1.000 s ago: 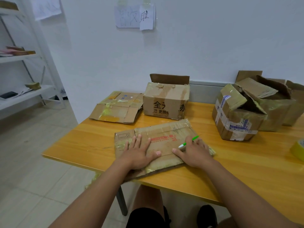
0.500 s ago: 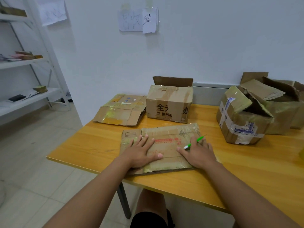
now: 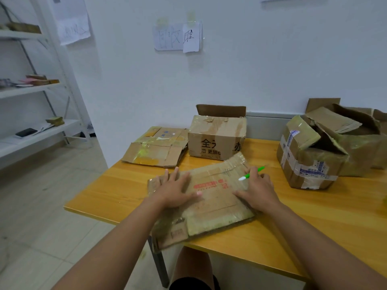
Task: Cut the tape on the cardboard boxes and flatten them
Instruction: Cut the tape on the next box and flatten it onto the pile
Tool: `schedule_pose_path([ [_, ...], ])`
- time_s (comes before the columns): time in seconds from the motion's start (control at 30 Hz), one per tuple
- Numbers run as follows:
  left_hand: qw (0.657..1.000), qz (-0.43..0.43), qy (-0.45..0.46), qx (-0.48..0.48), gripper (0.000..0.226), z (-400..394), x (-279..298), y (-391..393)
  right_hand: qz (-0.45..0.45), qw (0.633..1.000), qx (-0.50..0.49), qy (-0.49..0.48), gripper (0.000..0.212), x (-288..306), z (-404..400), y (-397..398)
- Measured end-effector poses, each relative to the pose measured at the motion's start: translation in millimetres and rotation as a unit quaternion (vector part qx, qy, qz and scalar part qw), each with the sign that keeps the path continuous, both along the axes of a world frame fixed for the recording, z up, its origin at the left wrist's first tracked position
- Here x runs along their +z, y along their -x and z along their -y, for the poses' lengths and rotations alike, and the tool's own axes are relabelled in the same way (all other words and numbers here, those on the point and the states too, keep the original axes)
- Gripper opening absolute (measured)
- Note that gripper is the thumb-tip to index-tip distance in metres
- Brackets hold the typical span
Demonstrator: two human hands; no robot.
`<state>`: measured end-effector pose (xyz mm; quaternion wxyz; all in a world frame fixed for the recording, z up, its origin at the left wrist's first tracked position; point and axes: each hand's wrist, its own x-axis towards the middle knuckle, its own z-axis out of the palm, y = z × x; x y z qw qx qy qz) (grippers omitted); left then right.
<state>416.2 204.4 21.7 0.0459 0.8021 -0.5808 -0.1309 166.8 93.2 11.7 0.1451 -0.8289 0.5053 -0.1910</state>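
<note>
The flattened box lies on the table under both palms, its near-left corner hanging past the table edge below the left wrist. The left hand is spread flat on it, gripping nothing. The right hand also presses down flat while pinching a green-and-white cutter between its fingers, tip pointing toward the left hand.

Biggest risk, as I judge it: pressing hard on the overhanging part could tip or slide the sheet off the edge toward the person's lap. Lesser risk: the cutter trapped under a pressing hand could slip or nick the left fingers if its blade is out, which cannot be made out.

Beyond the left hand sits another flattened box; beyond both hands, an upright box printed with large black characters "全" and "办", smaller ones below; right of the right hand, a taped box with a blue-and-white label, unreadable. Between the hands is red print, too blurred to read. A wall note shows handwritten characters
</note>
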Motion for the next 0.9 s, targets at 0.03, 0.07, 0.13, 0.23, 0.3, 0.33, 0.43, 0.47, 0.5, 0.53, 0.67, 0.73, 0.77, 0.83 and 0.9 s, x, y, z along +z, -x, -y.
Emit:
schedule_pose_path([
  [0.03, 1.000, -0.002, 0.008, 0.003, 0.109, 3, 3, -6, 0.022, 0.999, 0.025, 0.006, 0.061, 2, 1, 0],
  [0.07, 1.000, -0.004, 0.014, 0.009, 0.116, 6, 5, -11, 0.041, 0.998, 0.047, 0.010, 0.057, 4, 2, -2],
  [0.13, 0.999, -0.017, 0.026, 0.019, 0.127, 11, 11, -20, 0.063, 0.994, 0.081, 0.039, 0.053, 10, 6, -8],
  [0.23, 0.993, -0.088, 0.074, 0.023, 0.127, 9, 14, -32, 0.079, 0.985, 0.115, 0.099, 0.049, 22, 16, -27],
  [0.3, 0.985, -0.113, 0.126, 0.042, 0.124, 0, 12, -44, 0.082, 0.980, 0.128, 0.129, 0.050, 35, 22, -47],
  [0.33, 0.982, -0.102, 0.151, 0.058, 0.121, -5, 11, -54, 0.077, 0.978, 0.124, 0.152, 0.051, 42, 24, -58],
  [0.43, 0.966, -0.071, 0.213, 0.128, 0.108, -24, 10, -88, 0.080, 0.970, 0.076, 0.215, 0.057, 53, 27, -96],
  [0.47, 0.956, -0.082, 0.235, 0.155, 0.105, -30, 11, -100, 0.108, 0.970, 0.070, 0.208, 0.061, 54, 22, -107],
  [0.5, 0.944, -0.095, 0.258, 0.182, 0.102, -36, 11, -111, 0.144, 0.969, 0.079, 0.185, 0.064, 53, 15, -119],
  [0.53, 0.932, -0.104, 0.278, 0.209, 0.100, -41, 11, -121, 0.179, 0.968, 0.102, 0.146, 0.065, 50, 4, -129],
  [0.67, 0.901, -0.107, 0.307, 0.288, 0.098, -48, 11, -147, 0.259, 0.947, 0.192, 0.009, 0.065, 31, -36, -176],
  [0.73, 0.893, -0.116, 0.311, 0.303, 0.100, -46, 10, -154, 0.259, 0.940, 0.220, -0.010, 0.067, 24, -50, -199],
  [0.77, 0.891, -0.126, 0.313, 0.302, 0.102, -44, 9, -158, 0.254, 0.938, 0.237, -0.014, 0.069, 21, -55, -209],
  [0.83, 0.888, -0.150, 0.323, 0.292, 0.104, -41, 5, -166, 0.233, 0.937, 0.261, 0.009, 0.070, 14, -58, -225],
  [0.9, 0.891, -0.149, 0.337, 0.265, 0.104, -36, 4, -173, 0.204, 0.948, 0.241, 0.043, 0.062, 10, -54, -239],
])
